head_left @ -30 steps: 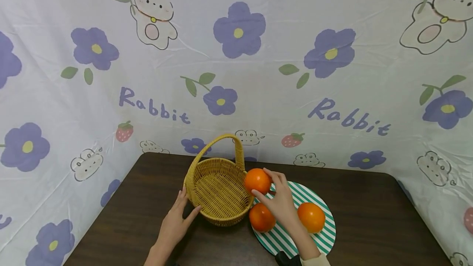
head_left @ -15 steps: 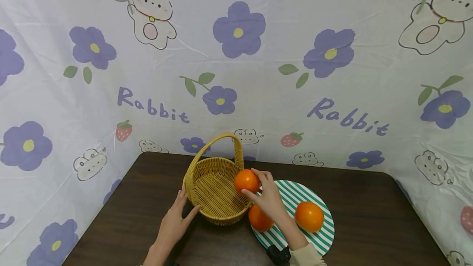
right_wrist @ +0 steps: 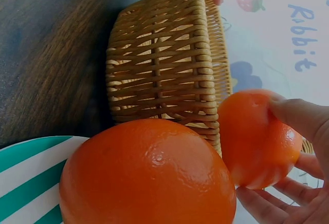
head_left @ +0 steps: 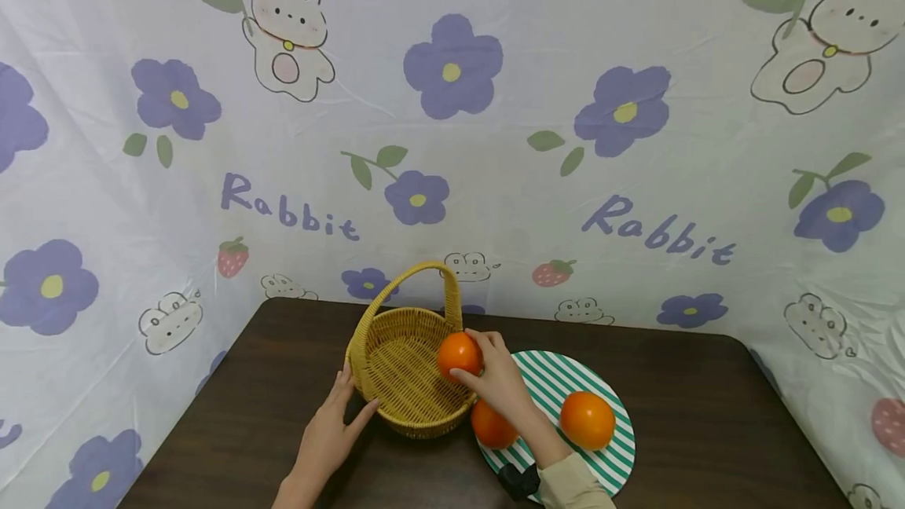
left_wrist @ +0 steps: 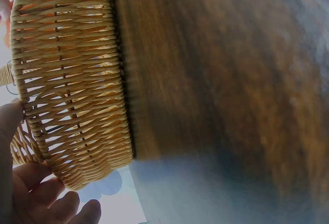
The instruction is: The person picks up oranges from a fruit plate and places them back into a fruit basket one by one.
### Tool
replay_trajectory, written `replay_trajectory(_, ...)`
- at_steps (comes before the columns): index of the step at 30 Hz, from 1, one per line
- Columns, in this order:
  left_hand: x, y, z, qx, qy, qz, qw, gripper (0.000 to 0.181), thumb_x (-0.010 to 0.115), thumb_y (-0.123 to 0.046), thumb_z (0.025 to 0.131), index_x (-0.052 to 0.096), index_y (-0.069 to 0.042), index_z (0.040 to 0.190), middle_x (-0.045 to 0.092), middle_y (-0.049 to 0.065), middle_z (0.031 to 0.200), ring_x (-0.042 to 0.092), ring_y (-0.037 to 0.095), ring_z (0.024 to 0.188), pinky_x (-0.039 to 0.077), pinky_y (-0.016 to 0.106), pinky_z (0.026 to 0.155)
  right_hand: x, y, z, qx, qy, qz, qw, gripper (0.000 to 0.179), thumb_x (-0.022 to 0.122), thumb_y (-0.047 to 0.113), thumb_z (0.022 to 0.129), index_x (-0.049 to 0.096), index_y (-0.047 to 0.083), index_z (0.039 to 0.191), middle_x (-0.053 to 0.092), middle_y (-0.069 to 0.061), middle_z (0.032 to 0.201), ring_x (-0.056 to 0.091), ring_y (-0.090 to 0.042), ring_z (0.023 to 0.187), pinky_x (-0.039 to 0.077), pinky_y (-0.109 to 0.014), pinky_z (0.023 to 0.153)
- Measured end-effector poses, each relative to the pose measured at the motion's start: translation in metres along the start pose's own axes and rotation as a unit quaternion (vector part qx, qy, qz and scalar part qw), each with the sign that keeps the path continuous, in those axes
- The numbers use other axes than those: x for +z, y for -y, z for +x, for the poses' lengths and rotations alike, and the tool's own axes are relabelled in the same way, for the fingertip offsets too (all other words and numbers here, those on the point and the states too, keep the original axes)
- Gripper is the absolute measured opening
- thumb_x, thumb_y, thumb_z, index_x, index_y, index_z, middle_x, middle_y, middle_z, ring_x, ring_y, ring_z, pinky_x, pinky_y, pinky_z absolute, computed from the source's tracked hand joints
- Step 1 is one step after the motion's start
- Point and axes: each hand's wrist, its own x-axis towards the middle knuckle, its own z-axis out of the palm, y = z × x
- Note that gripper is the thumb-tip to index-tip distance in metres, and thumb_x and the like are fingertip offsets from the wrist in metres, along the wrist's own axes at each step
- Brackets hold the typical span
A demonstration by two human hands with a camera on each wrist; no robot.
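Observation:
A yellow wicker basket [head_left: 423, 427] with a tall arched handle stands on the table. My left hand [head_left: 327, 432] holds its left side, with thumb and fingers spread about the curved wall; in the left wrist view the thumb meets the rim. My right hand [head_left: 503, 383] grips an orange [head_left: 459, 356] between thumb and fingers, over the basket's right rim. Below that wrist, a second orange [head_left: 493, 424] lies at the left of a green-and-white striped plate [head_left: 551, 383], partly hidden by the hand. A third orange [head_left: 588, 420] sits on the plate's right side.
The dark wooden table [head_left: 679, 415] reaches back to a patterned cloth [head_left: 495, 163] with flowers and rabbits. Basket and plate stand close together. A black strap piece [head_left: 519, 482] shows at my right wrist, beside a beige sleeve [head_left: 574, 485].
My right hand has carried the orange leftward from above the plate to the basket's right rim. The left hand keeps its place on the basket.

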Motion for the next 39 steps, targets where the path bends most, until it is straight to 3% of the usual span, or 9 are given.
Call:
replay_trajectory(7, 0.000, 0.001, -0.001, -0.001, -0.003, 0.003, 1.0000, 0.084, 0.050, -0.063, 0.085, 0.014, -0.021, 0.150, 0.018, 0.006, 0.154, 0.037, 0.034, 0.132, 0.041, 0.058, 0.091, 0.003, 0.004, 0.008, 0.004, 0.021, -0.043, 0.9988, 0.065, 0.074, 0.033, 0.079, 0.049, 0.005, 0.132, 0.051, -0.016, 0.118, 0.055, -0.031, 0.102, 0.051, -0.049, 0.082)
replay_trajectory(17, 0.005, 0.003, -0.006, -0.004, 0.000, 0.003, 1.0000, 0.088, 0.045, -0.070, 0.083, 0.015, -0.019, 0.150, 0.019, 0.007, 0.154, 0.036, 0.034, 0.132, 0.040, 0.059, 0.091, 0.014, -0.001, 0.014, 0.023, 0.047, -0.104, 0.9932, 0.063, 0.073, 0.040, 0.078, 0.053, 0.008, 0.129, 0.053, -0.013, 0.116, 0.054, -0.027, 0.100, 0.051, -0.046, 0.079)
replay_trajectory(25, 0.006, 0.004, -0.006, -0.004, 0.000, -0.002, 1.0000, 0.083, 0.049, -0.062, 0.086, 0.019, -0.020, 0.149, 0.019, 0.005, 0.154, 0.036, 0.033, 0.132, 0.039, 0.059, 0.093, 0.019, -0.007, 0.017, 0.003, 0.018, -0.139, 0.9901, 0.045, 0.069, 0.031, 0.084, 0.060, 0.009, 0.121, 0.058, -0.010, 0.109, 0.057, -0.026, 0.095, 0.051, -0.036, 0.065)
replay_trajectory(34, 0.005, 0.005, -0.004, 0.003, -0.003, -0.002, 1.0000, 0.083, 0.049, -0.062, 0.086, 0.014, -0.023, 0.150, 0.020, 0.007, 0.154, 0.038, 0.035, 0.131, 0.039, 0.060, 0.092, 0.011, -0.010, 0.014, -0.010, 0.006, -0.130, 0.9914, 0.043, 0.067, 0.031, 0.086, 0.059, 0.011, 0.124, 0.058, -0.009, 0.109, 0.057, -0.023, 0.090, 0.047, -0.032, 0.059)
replay_trajectory(39, 0.003, 0.004, -0.003, 0.007, -0.009, -0.002, 0.9999, 0.082, 0.050, -0.062, 0.086, 0.016, -0.022, 0.150, 0.021, 0.007, 0.153, 0.041, 0.036, 0.128, 0.040, 0.059, 0.091, 0.004, -0.010, 0.007, 0.006, 0.008, -0.081, 0.9967, 0.049, 0.064, 0.030, 0.088, 0.052, 0.009, 0.130, 0.057, -0.012, 0.108, 0.057, -0.025, 0.090, 0.047, -0.033, 0.061)
